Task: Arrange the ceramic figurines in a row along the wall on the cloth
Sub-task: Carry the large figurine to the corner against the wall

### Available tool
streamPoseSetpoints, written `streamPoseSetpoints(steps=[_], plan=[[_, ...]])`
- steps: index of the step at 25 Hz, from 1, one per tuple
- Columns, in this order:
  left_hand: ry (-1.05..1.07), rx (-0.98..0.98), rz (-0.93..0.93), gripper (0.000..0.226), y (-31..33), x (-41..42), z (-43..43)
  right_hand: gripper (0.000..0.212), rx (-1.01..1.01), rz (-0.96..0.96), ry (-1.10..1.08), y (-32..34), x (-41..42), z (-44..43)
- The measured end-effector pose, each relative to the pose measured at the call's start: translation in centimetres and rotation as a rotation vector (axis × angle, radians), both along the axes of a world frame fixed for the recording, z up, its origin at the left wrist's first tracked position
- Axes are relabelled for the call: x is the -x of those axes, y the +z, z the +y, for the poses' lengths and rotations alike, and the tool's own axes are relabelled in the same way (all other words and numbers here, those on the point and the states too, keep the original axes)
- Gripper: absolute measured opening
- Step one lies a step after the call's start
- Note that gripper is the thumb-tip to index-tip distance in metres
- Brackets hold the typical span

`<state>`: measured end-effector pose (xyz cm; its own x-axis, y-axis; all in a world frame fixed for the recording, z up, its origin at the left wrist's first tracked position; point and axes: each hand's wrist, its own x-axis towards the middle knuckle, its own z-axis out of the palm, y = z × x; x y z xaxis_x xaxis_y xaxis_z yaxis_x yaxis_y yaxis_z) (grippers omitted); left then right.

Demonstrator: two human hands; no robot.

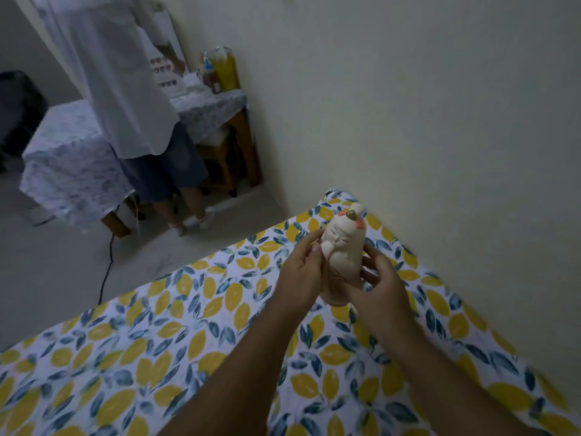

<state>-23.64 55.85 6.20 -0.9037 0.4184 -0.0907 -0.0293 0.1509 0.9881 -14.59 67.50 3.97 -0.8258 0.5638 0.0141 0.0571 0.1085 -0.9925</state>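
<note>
Broadly, the plain cream wall [440,121] fills my right side, smooth and matte, and the cloth [157,357] spreads below it, thin and flat, printed with yellow lemons and blue-grey leaves, its far corner tucked against the wall. Off to the left stands another person in a pale shirt [119,89] beside a table under a speckled cover [69,158]. Between my hands, lifted over the cloth's far corner and close to the wall, is the ceramic figurine [342,256]: pear-shaped, cream, with a rounded face and orange and brown dabs on top. It looks glazed, so I judge it hard, slippery and chippable. My left hand [301,272] cups one flank, my right hand [383,291] wraps the lower belly, both closed on it; the wide base seems the safest hold.
</note>
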Motion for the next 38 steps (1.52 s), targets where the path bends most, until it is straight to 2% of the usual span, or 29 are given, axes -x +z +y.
streamPoseSetpoints(steps=[5,8,10,18,27,30,32,35,38], plan=[[-0.023,0.027,-0.062,0.030,-2.2,6.7,8.8,0.063,0.076,0.041,-0.150,-3.1,6.5,6.4],[-0.062,0.044,-0.048,0.030,-4.0,10.3,12.3,0.067,0.039,0.024,-0.218,-5.5,9.8,9.4],[-0.094,0.033,-0.057,0.030,-5.2,12.1,13.7,0.073,0.009,0.014,-0.240,-6.8,11.4,10.7],[-0.123,0.044,0.017,0.032,-8.0,14.4,15.8,0.062,-0.027,0.044,-0.332,-10.5,13.3,11.8],[-0.053,-0.002,-0.026,0.035,-7.9,13.0,15.8,0.064,-0.078,0.045,-0.293,-10.7,13.2,11.7],[-0.029,0.010,-0.093,0.036,-6.9,12.3,14.4,0.082,-0.109,-0.087,-0.275,-9.8,12.5,11.8],[-0.001,0.044,-0.068,0.036,-6.2,11.3,12.3,0.092,-0.137,-0.157,-0.282,-9.1,11.2,11.4],[0.046,0.142,0.013,0.040,-5.4,8.4,7.3,0.076,-0.290,-0.167,-0.207,-7.5,8.4,8.6],[0.084,0.336,0.134,0.045,-4.4,4.3,0.3,0.066,-0.510,-0.289,-0.019,-6.0,5.8,3.1]])
